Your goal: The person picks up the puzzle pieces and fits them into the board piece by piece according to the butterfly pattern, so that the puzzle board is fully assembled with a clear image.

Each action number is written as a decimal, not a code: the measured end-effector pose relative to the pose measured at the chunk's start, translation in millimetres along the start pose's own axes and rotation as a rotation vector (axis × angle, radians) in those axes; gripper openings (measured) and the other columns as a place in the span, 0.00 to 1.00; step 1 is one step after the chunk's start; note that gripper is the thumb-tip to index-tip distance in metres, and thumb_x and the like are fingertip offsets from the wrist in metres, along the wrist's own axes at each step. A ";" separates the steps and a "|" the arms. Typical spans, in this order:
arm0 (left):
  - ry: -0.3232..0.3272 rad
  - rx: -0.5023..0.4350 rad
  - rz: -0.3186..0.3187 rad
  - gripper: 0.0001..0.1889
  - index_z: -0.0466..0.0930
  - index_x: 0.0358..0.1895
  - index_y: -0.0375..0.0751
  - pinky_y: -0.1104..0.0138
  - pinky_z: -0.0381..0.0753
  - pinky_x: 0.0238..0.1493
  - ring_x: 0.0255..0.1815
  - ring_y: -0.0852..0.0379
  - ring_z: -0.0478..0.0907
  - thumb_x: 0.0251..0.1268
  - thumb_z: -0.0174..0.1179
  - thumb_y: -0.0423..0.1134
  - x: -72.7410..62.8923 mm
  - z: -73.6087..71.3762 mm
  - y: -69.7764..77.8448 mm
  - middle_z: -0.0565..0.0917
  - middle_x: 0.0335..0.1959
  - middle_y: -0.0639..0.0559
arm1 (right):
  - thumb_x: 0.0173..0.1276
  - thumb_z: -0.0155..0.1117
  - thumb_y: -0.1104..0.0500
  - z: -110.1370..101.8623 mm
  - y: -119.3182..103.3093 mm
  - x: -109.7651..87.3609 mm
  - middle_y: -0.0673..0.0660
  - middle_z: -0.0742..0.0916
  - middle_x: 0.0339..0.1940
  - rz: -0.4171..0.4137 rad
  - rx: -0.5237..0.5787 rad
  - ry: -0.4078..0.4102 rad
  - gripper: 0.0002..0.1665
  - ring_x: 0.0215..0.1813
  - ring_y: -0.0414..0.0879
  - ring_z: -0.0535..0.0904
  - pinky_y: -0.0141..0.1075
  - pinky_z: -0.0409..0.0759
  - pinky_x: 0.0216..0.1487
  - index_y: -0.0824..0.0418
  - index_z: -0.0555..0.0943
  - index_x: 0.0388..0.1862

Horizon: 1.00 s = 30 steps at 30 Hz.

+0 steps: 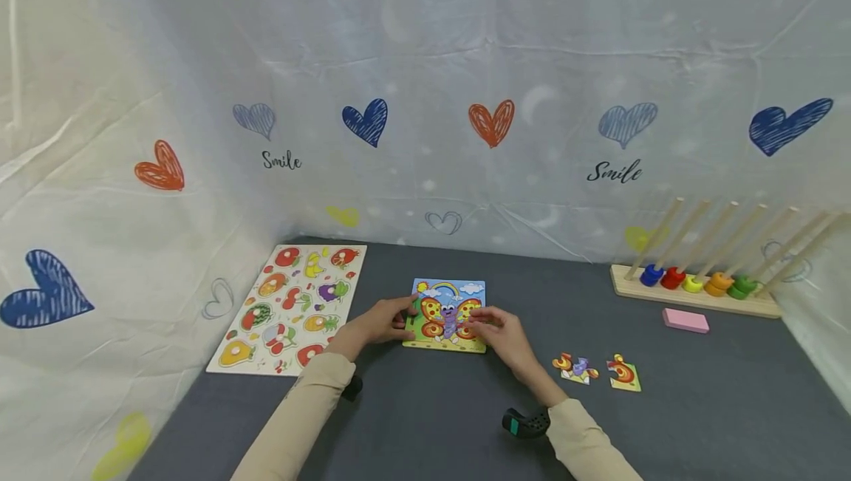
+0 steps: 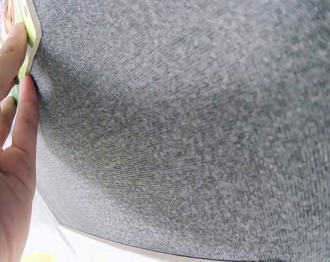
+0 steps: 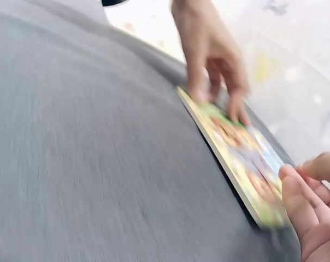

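A square butterfly puzzle board (image 1: pixel 444 287) lies on the dark tabletop between the hands. My left hand (image 1: pixel 380 322) grips its left edge; in the left wrist view the thumb (image 2: pixel 11 52) lies over the board's corner and a finger touches its side. At the right wing my right hand (image 1: pixel 501 335) has its bent fingertips drawn together over the picture. The right wrist view is blurred there, and I cannot tell whether those fingers pinch a piece. To the right lie joined puzzle pieces (image 1: pixel 575 369) and a puzzle piece with an orange swirl (image 1: pixel 623 373).
A fruit puzzle board (image 1: pixel 287 311) lies at the left, close to the left forearm. At the back right stands a wooden peg rack (image 1: pixel 698 297) with coloured rings on upright rods. A pink block (image 1: pixel 685 320) sits before it. A printed curtain (image 1: pixel 425 193) hangs behind the table.
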State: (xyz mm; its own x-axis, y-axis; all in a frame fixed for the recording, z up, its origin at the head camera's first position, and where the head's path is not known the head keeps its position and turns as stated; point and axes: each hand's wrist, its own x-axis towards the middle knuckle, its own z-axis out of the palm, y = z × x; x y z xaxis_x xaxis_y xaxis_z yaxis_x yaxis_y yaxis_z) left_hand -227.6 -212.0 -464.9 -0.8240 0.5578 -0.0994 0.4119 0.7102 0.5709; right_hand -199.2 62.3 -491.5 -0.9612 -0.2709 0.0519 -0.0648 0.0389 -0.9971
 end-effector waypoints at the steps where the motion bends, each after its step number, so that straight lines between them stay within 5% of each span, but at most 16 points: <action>1: 0.000 -0.002 -0.005 0.35 0.61 0.70 0.29 0.69 0.69 0.37 0.32 0.59 0.68 0.62 0.65 0.37 0.0 -0.3 -0.4 0.79 0.51 0.45 | 0.69 0.61 0.66 -8.4 0.1 -2.4 0.70 0.83 0.48 0.005 0.000 0.007 0.18 0.51 0.59 0.81 0.32 0.80 0.44 0.75 0.76 0.55; 16: 0.002 -0.015 -0.020 0.35 0.61 0.70 0.29 0.68 0.67 0.37 0.32 0.58 0.67 0.63 0.65 0.37 -3.4 -0.8 -1.8 0.79 0.50 0.47 | 0.68 0.62 0.67 -118.2 2.9 -52.3 0.74 0.82 0.49 -0.118 -0.111 0.012 0.22 0.49 0.42 0.83 0.30 0.80 0.44 0.81 0.72 0.55; 23: 0.004 -0.009 -0.019 0.37 0.58 0.72 0.30 0.68 0.67 0.37 0.31 0.59 0.67 0.63 0.64 0.38 -1.7 1.9 -4.8 0.79 0.53 0.49 | 0.65 0.62 0.72 -144.8 1.6 -76.3 0.60 0.85 0.49 -0.128 -0.105 -0.037 0.24 0.50 0.40 0.82 0.31 0.81 0.42 0.84 0.69 0.56; 27: 0.006 -0.014 -0.017 0.36 0.60 0.71 0.30 0.68 0.67 0.37 0.32 0.59 0.67 0.63 0.65 0.39 0.3 2.5 -5.1 0.79 0.50 0.50 | 0.58 0.67 0.75 -151.8 5.1 -85.4 0.68 0.82 0.51 -0.118 -0.122 -0.047 0.28 0.51 0.37 0.81 0.29 0.78 0.48 0.84 0.69 0.56; 30: 0.006 -0.020 -0.018 0.36 0.60 0.71 0.30 0.67 0.67 0.37 0.32 0.59 0.67 0.63 0.65 0.38 0.8 2.8 -4.4 0.78 0.49 0.50 | 0.54 0.72 0.72 -153.9 6.8 -89.1 0.73 0.80 0.53 -0.099 -0.246 -0.054 0.31 0.52 0.33 0.79 0.26 0.76 0.49 0.80 0.72 0.56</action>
State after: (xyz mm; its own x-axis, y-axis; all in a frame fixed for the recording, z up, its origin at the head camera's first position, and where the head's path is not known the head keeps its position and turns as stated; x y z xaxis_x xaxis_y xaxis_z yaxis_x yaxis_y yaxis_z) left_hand -229.0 -213.4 -469.8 -0.8336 0.5423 -0.1054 0.3888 0.7115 0.5853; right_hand -155.2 234.7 -494.4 -0.9316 -0.3357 0.1392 -0.2274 0.2399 -0.9438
